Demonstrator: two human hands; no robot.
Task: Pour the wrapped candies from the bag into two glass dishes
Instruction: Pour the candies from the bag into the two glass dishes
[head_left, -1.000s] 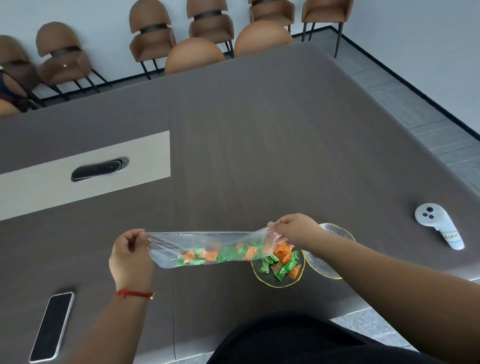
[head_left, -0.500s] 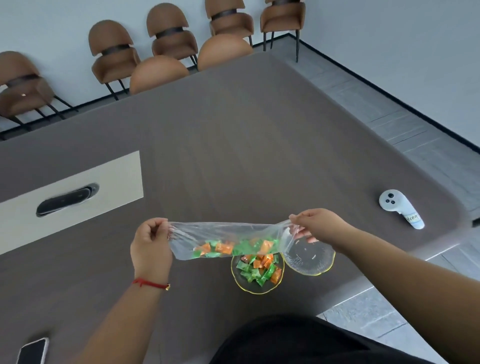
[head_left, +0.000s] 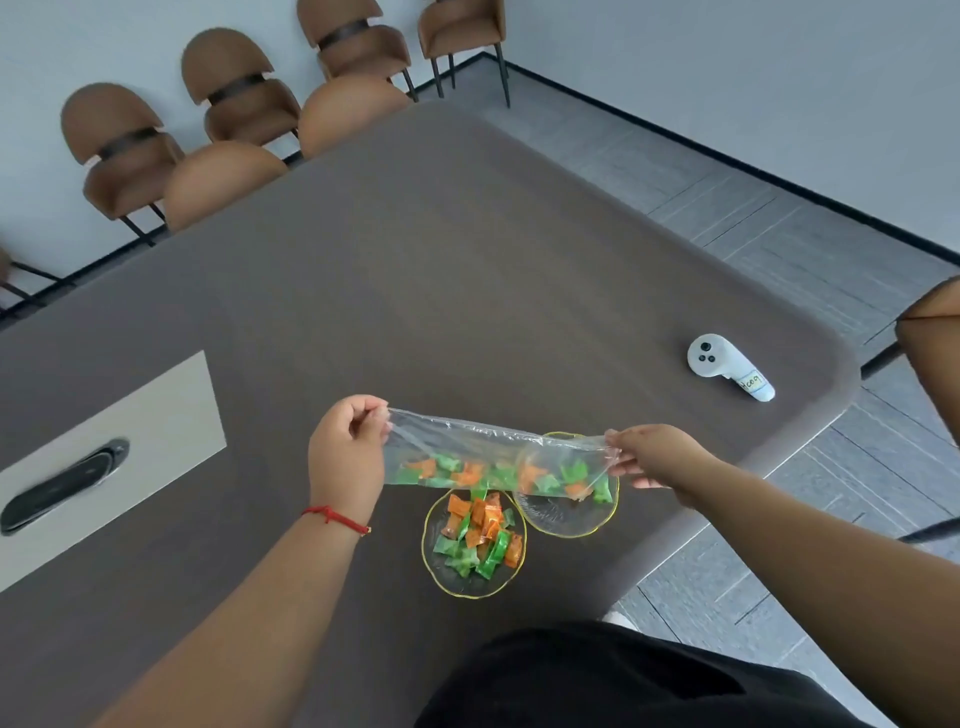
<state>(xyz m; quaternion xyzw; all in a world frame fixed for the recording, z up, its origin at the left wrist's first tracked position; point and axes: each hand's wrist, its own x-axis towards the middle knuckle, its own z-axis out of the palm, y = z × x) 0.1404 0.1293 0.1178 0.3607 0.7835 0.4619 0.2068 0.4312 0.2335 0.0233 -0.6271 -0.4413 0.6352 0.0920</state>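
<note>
A big brown table (head_left: 441, 291) holds two glass dishes side by side, one (head_left: 475, 545) full of candies and one (head_left: 569, 512) near the edge, plus a white controller (head_left: 727, 366).

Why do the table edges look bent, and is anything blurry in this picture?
Head view: the wide-angle lens bows the table edges and wall lines; the dark slot at far left is smeared; the clear bag shows faint glare streaks; hands, candies and both dishes look reasonably sharp; lighting is soft, shadows faint.

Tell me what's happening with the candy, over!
Left hand, right hand pinching bag ends. Near dish filled; far dish looks empty under bag. Nothing in the way.
</note>
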